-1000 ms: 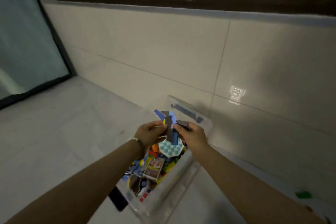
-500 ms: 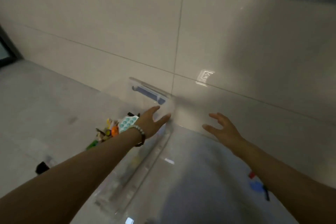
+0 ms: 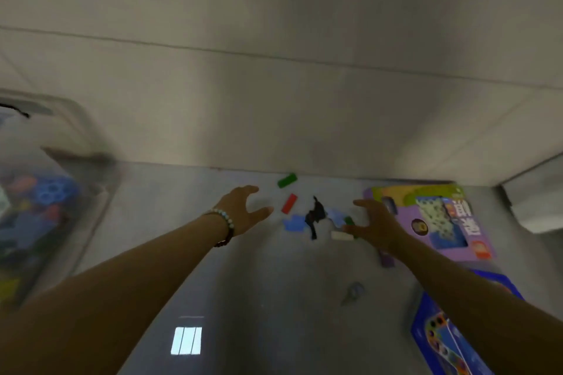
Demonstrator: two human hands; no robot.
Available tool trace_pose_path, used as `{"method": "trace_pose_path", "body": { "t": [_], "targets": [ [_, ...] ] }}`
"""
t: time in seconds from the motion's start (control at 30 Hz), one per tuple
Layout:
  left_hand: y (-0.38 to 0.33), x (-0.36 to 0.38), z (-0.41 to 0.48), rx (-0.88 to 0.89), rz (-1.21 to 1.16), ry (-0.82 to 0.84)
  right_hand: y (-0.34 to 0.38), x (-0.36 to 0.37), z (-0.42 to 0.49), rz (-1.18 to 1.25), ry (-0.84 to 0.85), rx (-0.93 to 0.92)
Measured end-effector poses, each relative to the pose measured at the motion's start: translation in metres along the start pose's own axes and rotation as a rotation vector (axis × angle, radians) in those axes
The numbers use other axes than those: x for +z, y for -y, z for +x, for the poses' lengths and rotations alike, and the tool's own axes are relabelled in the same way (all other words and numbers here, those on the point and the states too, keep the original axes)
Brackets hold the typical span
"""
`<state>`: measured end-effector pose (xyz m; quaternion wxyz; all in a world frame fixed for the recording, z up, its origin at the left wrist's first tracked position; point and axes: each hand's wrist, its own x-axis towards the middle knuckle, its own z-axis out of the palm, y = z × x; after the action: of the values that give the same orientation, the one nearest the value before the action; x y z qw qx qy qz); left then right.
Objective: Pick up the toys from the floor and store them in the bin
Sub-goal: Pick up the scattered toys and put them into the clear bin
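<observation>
Small toys lie scattered on the grey floor by the wall: a green block, a red block, a blue flat piece, a black piece and a white block. My left hand, with a bead bracelet at the wrist, hovers open just left of the red block. My right hand hovers open to the right of the pile, fingers spread, partly covering a green piece. Both hands hold nothing. The clear plastic bin, full of coloured toys, stands at the far left.
A purple game box lies flat at the right by the wall. A blue box lies below my right forearm. A small grey piece and a purple piece rest on the floor. The tiled wall runs across the back.
My hands let go of the blue and grey toys over the bin, opened, and swung right. The view followed, so the bin now sits at the left and floor toys are in front.
</observation>
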<state>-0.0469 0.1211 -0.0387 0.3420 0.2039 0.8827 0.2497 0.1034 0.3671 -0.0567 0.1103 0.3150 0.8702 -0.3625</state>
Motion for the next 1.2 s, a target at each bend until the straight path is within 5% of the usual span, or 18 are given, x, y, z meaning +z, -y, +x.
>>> {"method": "trace_pose_path", "body": {
  "t": [0.33,0.87,1.03,1.2],
  "targets": [
    [-0.014,0.091,0.048,-0.008,-0.312,-0.082,-0.061,0.052,0.027,-0.048,-0.019,-0.027],
    [-0.020,0.113,0.053,-0.002,-0.511,-0.164,-0.059,0.083,0.033,0.056,-0.314,-0.065],
    [-0.022,0.117,0.052,0.001,-0.518,-0.139,-0.069,0.084,0.023,-0.082,-0.269,-0.161],
    [-0.027,0.120,0.050,-0.068,-0.646,-0.082,-0.071,0.081,0.017,0.035,-0.340,-0.038]
  ]
}}
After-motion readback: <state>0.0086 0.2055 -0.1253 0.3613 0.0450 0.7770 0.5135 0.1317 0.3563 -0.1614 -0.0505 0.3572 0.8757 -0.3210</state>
